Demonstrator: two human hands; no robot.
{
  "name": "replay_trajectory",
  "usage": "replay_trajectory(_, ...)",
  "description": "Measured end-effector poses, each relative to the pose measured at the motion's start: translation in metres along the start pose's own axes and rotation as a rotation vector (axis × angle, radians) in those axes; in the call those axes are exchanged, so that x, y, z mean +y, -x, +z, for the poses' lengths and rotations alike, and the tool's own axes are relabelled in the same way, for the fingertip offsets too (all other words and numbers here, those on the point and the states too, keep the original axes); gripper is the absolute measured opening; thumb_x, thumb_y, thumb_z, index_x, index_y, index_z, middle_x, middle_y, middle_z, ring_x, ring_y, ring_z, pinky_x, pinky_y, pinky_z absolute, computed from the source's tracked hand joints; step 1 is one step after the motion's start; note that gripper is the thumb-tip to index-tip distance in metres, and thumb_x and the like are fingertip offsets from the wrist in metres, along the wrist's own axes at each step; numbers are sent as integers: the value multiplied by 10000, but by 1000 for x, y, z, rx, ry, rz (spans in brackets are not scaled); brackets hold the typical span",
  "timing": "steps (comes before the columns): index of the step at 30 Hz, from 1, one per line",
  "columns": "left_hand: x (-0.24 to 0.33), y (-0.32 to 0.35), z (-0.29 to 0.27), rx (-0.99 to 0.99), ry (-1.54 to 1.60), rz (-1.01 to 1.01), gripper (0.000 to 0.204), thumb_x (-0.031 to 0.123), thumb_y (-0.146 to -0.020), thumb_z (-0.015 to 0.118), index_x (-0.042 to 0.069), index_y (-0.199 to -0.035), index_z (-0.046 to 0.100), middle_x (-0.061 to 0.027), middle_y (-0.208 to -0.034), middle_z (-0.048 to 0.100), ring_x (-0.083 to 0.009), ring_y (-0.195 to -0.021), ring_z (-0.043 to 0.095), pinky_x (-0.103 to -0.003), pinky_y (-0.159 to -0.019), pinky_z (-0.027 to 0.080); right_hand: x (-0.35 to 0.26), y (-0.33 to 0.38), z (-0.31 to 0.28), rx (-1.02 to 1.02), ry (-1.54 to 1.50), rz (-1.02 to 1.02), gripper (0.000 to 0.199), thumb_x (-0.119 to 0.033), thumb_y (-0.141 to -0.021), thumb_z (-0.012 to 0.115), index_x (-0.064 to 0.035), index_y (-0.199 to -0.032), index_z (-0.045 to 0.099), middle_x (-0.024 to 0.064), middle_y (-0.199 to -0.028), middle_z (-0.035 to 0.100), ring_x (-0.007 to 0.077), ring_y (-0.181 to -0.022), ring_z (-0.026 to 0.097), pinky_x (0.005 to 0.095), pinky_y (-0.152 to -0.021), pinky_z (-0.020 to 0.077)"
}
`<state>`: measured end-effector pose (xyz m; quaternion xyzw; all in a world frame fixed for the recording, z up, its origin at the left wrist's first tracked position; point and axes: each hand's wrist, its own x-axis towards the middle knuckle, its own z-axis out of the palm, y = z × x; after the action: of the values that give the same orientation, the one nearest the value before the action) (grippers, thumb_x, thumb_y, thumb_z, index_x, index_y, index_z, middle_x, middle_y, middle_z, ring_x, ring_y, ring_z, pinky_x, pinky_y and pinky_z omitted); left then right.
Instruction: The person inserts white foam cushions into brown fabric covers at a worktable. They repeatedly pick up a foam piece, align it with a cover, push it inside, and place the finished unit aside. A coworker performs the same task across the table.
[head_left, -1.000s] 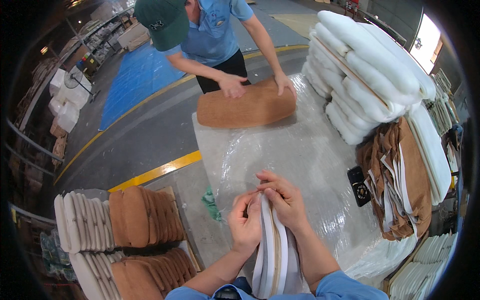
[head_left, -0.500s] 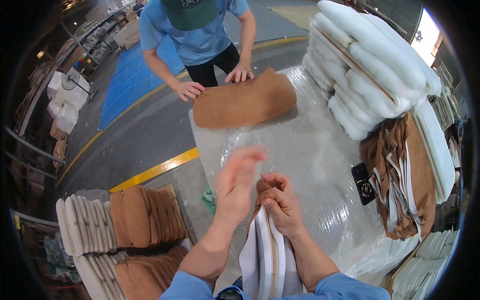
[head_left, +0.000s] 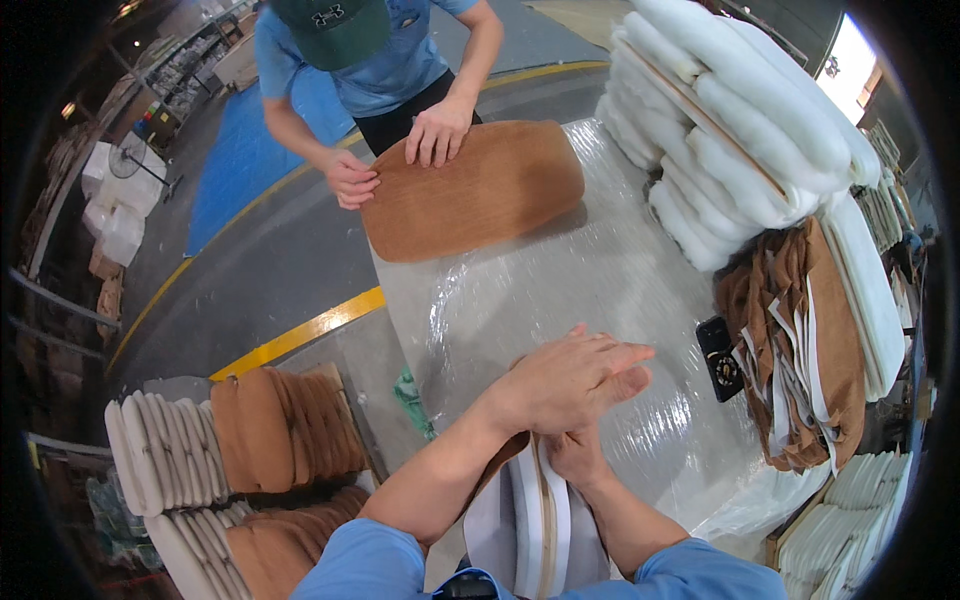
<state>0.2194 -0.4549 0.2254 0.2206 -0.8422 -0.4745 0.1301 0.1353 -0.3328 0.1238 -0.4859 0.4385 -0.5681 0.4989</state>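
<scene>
A brown fabric cover (head_left: 545,520) hangs against my front, its grey and white inner side showing, with a narrow tan strip down the middle. My right hand (head_left: 574,452) is closed on its upper end, partly hidden behind my left. Crossing over it is my left hand (head_left: 565,382), fingers stretched toward the right, with nothing seen in it. Across the table, a co-worker's two hands (head_left: 436,132) rest on the far edge of a brown padded cushion (head_left: 475,195).
Clear plastic film covers the grey table (head_left: 560,290). Stacked white padding (head_left: 735,120) rises at the far right, near a pile of brown covers (head_left: 815,350) and a black phone (head_left: 719,358). Brown cushions (head_left: 285,430) and white ones (head_left: 165,450) stand at the lower left.
My left hand has swung right and down across my right hand. The co-worker's cushion now lies flatter, with one of their hands shifted left along it. The whole view has shifted slightly.
</scene>
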Motion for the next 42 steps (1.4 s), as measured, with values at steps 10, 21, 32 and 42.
replay_trajectory(10,-42,46,28,1049,890,-42,514,380,-1142,386,-42,-1336,607,-152,-1345,646,-213,-1193,619,-372,-1102,442,-35,-23,-15,-8,97,-164,422,-445,-1062,607,-69,-905,716,141,-1365,459,318,-1396,423,477,-1187,328)
replay_trajectory(21,-41,50,67,711,1035,-133,578,454,-1144,376,-31,-1360,605,-132,-1316,647,-208,-1195,611,-360,-1080,454,-31,-16,-22,46,73,-156,420,-451,-1055,620,-74,-920,746,133,-1413,453,288,-1383,426,454,-1180,335)
replay_trajectory(32,-50,43,69,757,794,-171,480,385,-1139,390,13,-1365,593,-98,-1274,642,-182,-1156,594,-331,-1051,451,-56,-121,-52,-11,-184,38,839,-753,-1049,277,-68,-1441,562,90,-1155,670,216,-1153,628,415,-1045,454)
replay_trajectory(42,-76,11,59,877,842,-347,293,322,-1132,445,55,-1153,566,-60,-993,611,-146,-869,581,-310,-791,488,-27,-113,-13,-143,-19,-51,928,-827,-1001,201,-175,-1653,310,133,-1585,402,252,-1417,388,393,-1189,260)
